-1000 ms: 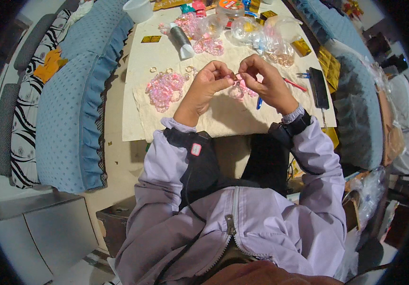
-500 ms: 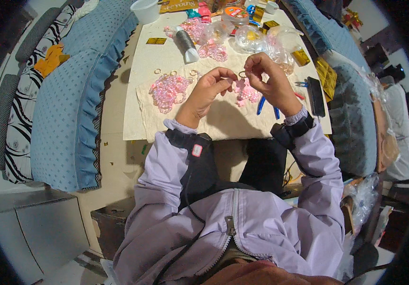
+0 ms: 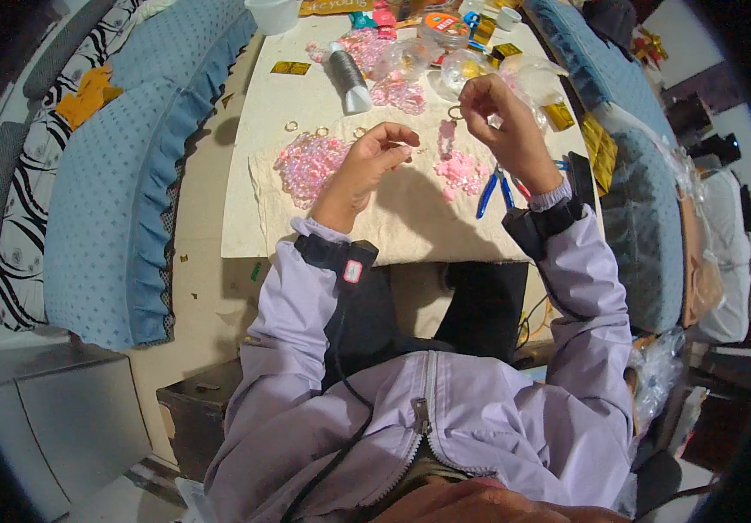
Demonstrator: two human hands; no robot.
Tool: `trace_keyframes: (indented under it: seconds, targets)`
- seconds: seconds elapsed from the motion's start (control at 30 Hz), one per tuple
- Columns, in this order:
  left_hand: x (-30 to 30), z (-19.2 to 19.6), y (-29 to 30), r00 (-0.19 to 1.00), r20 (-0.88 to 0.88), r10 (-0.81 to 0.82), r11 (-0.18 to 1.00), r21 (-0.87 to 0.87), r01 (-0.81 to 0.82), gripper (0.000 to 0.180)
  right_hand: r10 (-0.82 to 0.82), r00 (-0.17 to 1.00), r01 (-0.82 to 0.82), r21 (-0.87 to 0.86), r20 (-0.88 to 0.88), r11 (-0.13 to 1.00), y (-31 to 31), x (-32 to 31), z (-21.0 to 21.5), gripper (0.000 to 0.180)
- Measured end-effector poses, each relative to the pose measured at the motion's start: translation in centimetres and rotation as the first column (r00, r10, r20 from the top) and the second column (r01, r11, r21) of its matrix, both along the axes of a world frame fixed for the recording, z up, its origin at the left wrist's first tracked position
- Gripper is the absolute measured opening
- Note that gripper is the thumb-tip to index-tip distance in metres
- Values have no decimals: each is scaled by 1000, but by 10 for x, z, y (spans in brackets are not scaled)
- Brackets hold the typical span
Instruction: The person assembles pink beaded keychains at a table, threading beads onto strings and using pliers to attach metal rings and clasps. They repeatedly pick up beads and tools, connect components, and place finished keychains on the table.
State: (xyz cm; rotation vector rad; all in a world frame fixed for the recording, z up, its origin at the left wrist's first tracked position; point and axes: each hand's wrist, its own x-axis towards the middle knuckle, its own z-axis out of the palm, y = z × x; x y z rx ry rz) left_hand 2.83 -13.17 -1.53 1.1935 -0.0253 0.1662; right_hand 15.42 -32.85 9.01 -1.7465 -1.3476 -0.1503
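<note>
My right hand (image 3: 508,124) is raised over the table with its fingertips pinched on a small gold ring (image 3: 455,112). A pink beaded charm (image 3: 448,139) hangs just under that ring. To the left, my left hand (image 3: 368,171) holds thumb and forefinger close together; what is between them is too small to make out. Beneath the hands lie loose pink pieces (image 3: 463,174). Beside my left hand is a pile of pink bead strands (image 3: 310,166), with a few gold rings (image 3: 321,132) at its far edge. Blue-handled pliers (image 3: 493,192) rest below my right hand.
A grey spool (image 3: 348,78) lies farther back, near more pink strands (image 3: 398,96). Clear plastic bags (image 3: 528,78), a round tub (image 3: 445,29) and a white bucket (image 3: 272,16) crowd the far end. A black phone-like slab (image 3: 581,179) lies at the right edge. Blue-covered sofas flank the table.
My hands have drawn apart, the right one moving up and right with the ring. The pink charm now dangles clear, and more of the pink pieces and pliers show.
</note>
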Motion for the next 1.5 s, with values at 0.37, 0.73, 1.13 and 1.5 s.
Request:
trace_keyframes:
  seconds: [0.37,0.73,1.13,1.5]
  targets:
    - [0,-21,16,981,62,185,982,37,-188,16,-68,991,50,-154,-118,987,31,40,-35,17]
    - [2,-27,17,982,36,188,982,6,-188,21,-52,995,44,-92,-83,995,44,55,-42,18]
    - [15,7,-4,974,223,33,999,33,-41,46,228,824,-235,53,-519,971,35,14,-6,15]
    - [14,8,-16,985,116,131,990,40,-137,22,74,992,-77,-23,-104,997,25,-7,8,21]
